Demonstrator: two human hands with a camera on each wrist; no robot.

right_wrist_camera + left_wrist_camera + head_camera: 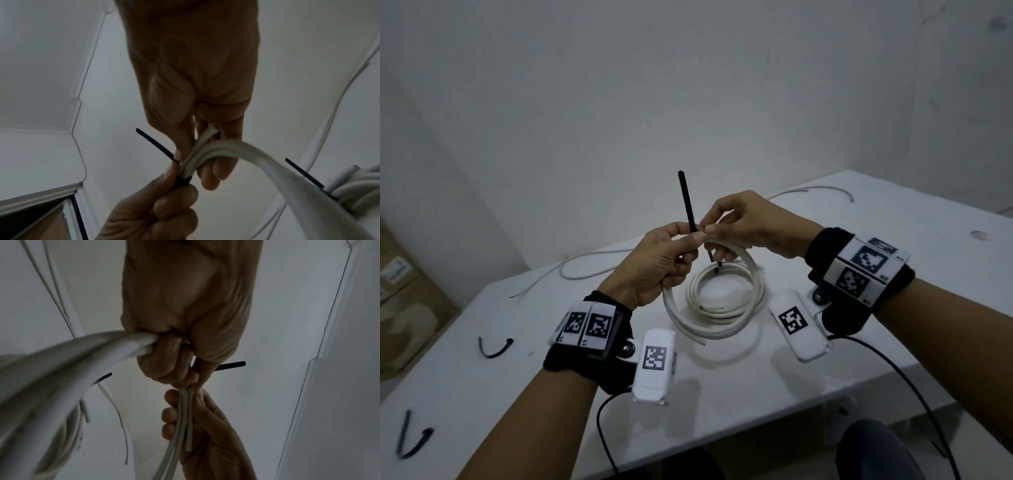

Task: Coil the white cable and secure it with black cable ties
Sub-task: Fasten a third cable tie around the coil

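Note:
I hold a coil of white cable (722,330) above the table (893,308). My left hand (693,240) grips the coil's left side and pinches a black cable tie (686,202) wrapped round the strands, its tail pointing up. My right hand (714,229) pinches the same strands (186,418) right beside the tie. In the right wrist view the black tie (156,142) crosses the cable (246,154) between both hands. A second black tie (717,267) sits on the tighter inner loops (726,294); I cannot tell whether those are a separate coil.
Loose white cables (592,263) (818,188) lie at the far side of the table. Two spare black ties (494,347) (412,438) lie at the left near the front edge. Cardboard boxes (400,291) stand left of the table. Walls close in behind.

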